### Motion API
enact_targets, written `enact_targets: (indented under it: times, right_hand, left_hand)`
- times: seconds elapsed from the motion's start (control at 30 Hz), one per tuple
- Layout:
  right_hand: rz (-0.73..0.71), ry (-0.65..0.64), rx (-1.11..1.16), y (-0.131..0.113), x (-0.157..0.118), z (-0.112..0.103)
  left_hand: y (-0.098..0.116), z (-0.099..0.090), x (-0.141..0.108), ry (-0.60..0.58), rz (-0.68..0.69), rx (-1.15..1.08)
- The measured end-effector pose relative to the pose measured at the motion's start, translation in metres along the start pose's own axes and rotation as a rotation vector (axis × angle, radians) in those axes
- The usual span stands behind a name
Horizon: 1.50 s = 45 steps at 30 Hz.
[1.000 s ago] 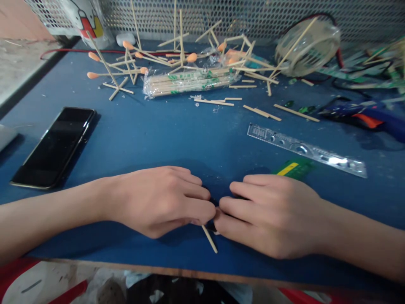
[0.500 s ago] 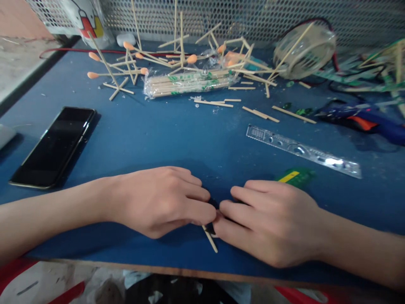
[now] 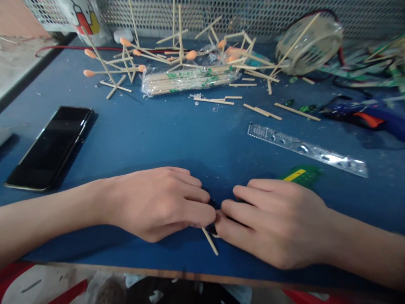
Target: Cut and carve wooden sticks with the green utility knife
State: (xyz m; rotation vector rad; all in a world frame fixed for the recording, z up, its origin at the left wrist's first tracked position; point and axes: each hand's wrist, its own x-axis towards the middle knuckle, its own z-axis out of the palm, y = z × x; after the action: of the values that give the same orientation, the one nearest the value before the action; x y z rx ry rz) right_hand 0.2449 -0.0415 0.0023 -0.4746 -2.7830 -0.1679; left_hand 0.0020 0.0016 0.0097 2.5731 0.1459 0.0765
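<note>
Both hands rest low over the blue table, fingertips close together. My left hand [image 3: 164, 202] has its fingers curled and pressed together over a thin wooden stick [image 3: 210, 241], whose lower end sticks out below the fingers. Close on the right, my right hand [image 3: 272, 223] is closed too, around a small dark object mostly hidden by the fingers. Its black edge shows between the hands. A green object with a yellow strip [image 3: 295, 175] lies just behind my right hand.
A phone [image 3: 49, 147] lies at left and a clear ruler [image 3: 306, 148] at right. Farther back are wrapped sticks [image 3: 190, 80], loose sticks, orange-tipped stick structures, a clear jar [image 3: 308, 44] and a blue glue gun [image 3: 376, 116]. The wooden table edge [image 3: 152, 272] is nearest.
The view has shifted slightly, so the ruler and glue gun sit farther right and the phone farther left. Both hands keep nearly the same pose.
</note>
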Motion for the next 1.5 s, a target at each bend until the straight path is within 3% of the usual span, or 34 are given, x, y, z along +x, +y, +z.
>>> enact_targets:
  times: [1.5]
  right_hand:
    - [-0.055,0.018,0.006,0.0019,0.0079,0.0028]
  left_hand:
    - [-0.0040,0.0019,0.0014,0.054,0.071,-0.096]
